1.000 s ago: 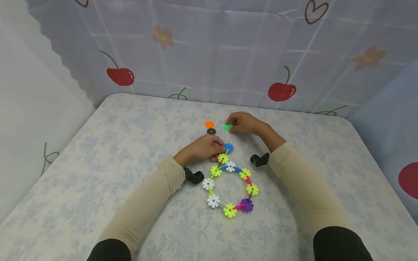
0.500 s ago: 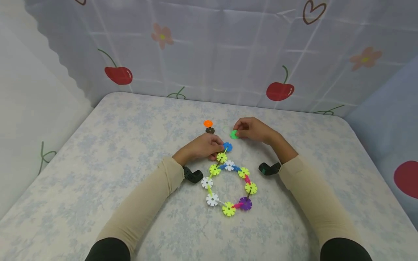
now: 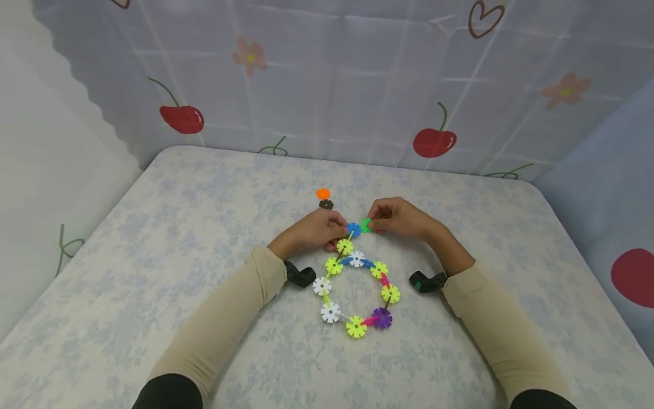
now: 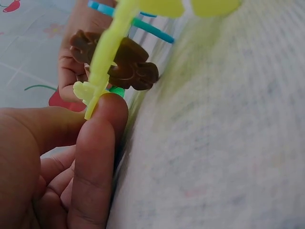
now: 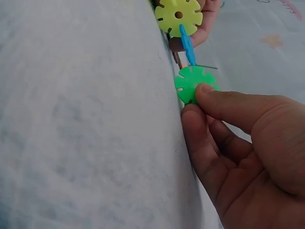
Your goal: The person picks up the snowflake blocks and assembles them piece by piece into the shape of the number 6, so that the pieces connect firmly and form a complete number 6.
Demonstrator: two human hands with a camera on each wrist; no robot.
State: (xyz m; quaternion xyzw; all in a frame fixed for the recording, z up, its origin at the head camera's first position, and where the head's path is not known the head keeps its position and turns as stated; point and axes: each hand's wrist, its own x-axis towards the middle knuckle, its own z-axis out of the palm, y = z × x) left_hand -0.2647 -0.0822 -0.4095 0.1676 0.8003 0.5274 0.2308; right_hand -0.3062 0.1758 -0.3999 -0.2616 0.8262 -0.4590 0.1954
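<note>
Slotted plastic snowflake discs are joined into a ring (image 3: 322, 286) on the table, with a short branch rising from its upper left. My left hand (image 3: 319, 228) pinches a yellow snowflake disc (image 4: 106, 52) of that branch between thumb and finger. A brown disc (image 4: 128, 62) is slotted across the yellow one. At the branch's end is a blue snowflake disc (image 3: 353, 229). My right hand (image 3: 401, 218) pinches a green snowflake disc (image 3: 365, 225) by its edge. In the right wrist view the green disc meets the blue one's edge; whether their slots interlock I cannot tell.
An orange disc (image 3: 323, 193) and a dark brown disc (image 3: 326, 204) lie beyond my left hand. Black wrist cameras (image 3: 300, 275) stick out from both wrists above the table (image 3: 204, 187). A printed curtain (image 3: 327, 85) hangs behind the table's far edge.
My right hand has brought the green disc nearer to me, up to the blue disc. My left hand stays by the branch with its grip unchanged.
</note>
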